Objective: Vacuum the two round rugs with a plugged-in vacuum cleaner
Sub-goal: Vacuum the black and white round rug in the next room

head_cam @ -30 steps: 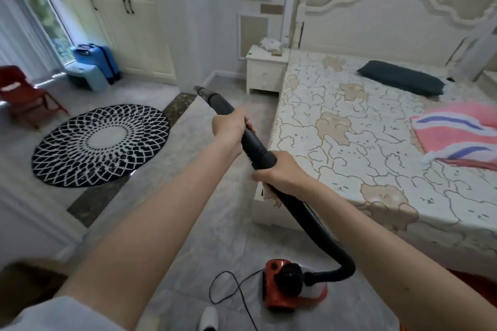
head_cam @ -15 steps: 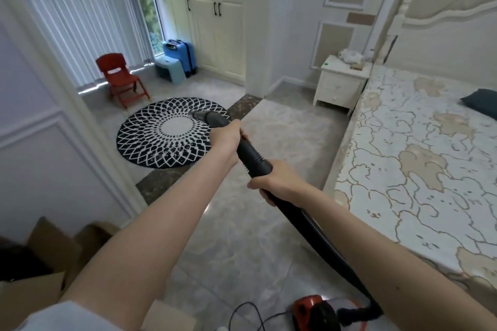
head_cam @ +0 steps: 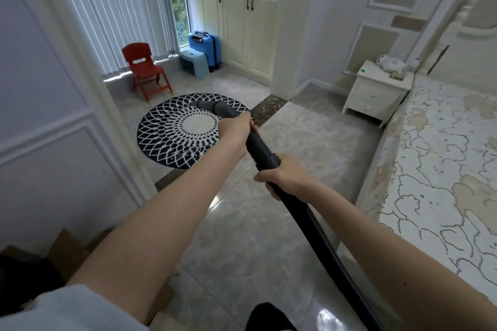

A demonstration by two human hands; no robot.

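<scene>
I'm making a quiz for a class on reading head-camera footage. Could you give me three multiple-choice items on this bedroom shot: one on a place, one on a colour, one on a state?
1. Where is the small chair?
A. beside the bed
B. by the window blinds, beyond the round rug
C. on the nightstand

2. What colour is the suitcase?
A. blue
B. green
C. black

3. How is the vacuum hose held?
A. left hand only
B. lying on the floor
C. both hands grip it

Answers:
1 B: the red chair stands past the round rug, by the blinds.
2 A: the suitcase is blue.
3 C: the left hand and right hand both wrap the vacuum hose.
</scene>
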